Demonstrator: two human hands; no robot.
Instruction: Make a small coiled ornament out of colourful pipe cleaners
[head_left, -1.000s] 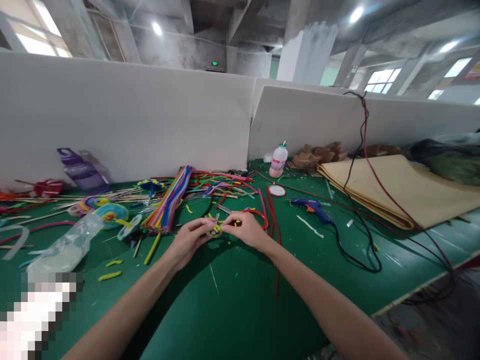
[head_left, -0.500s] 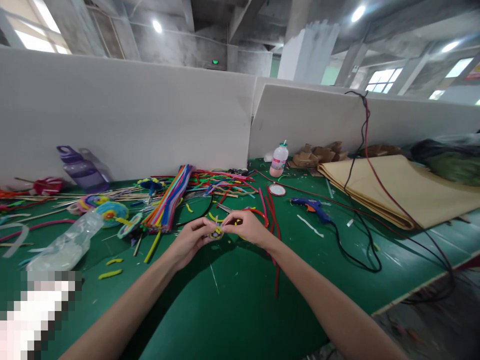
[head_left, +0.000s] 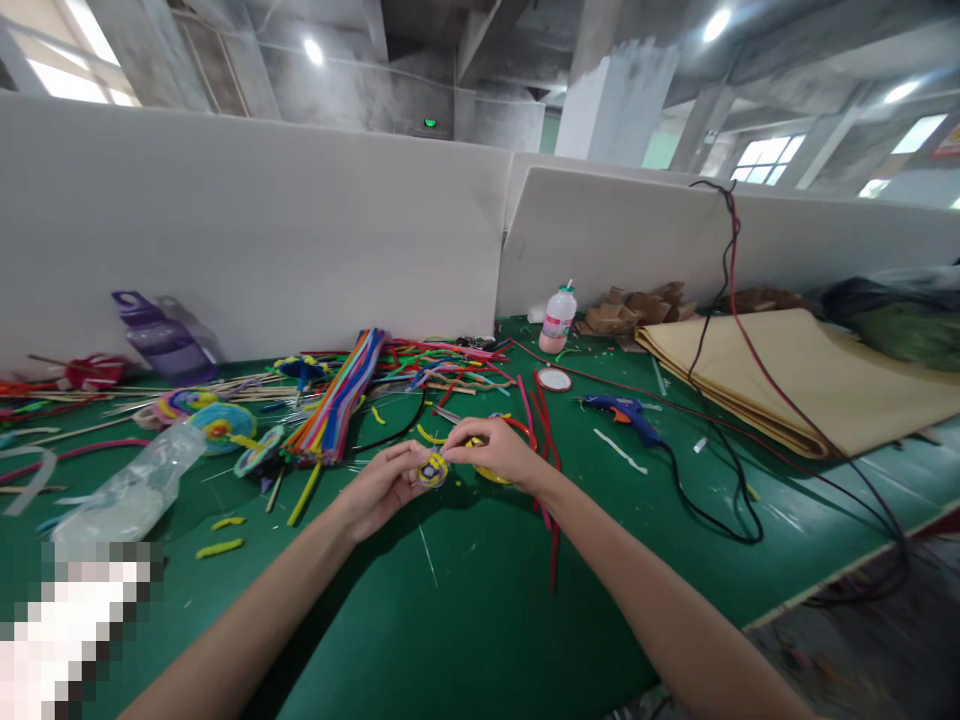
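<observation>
My left hand and my right hand meet over the green table, both pinching a small coiled pipe-cleaner disc in yellow and purple. The left fingers hold the disc from the left. The right fingers pinch a yellow pipe cleaner at the disc's rim; its free end loops out under the right hand. A red pipe-cleaner loop lies just behind the right hand.
A bundle of coloured pipe cleaners and finished spiral discs lie left of the hands. A blue glue gun with black cord, a small drink bottle, a purple bottle, brown paper sheets and white partition boards surround.
The disc has turned slightly between my fingers and a yellow pipe-cleaner loop now shows under my right hand. Both hands stay in the same spot.
</observation>
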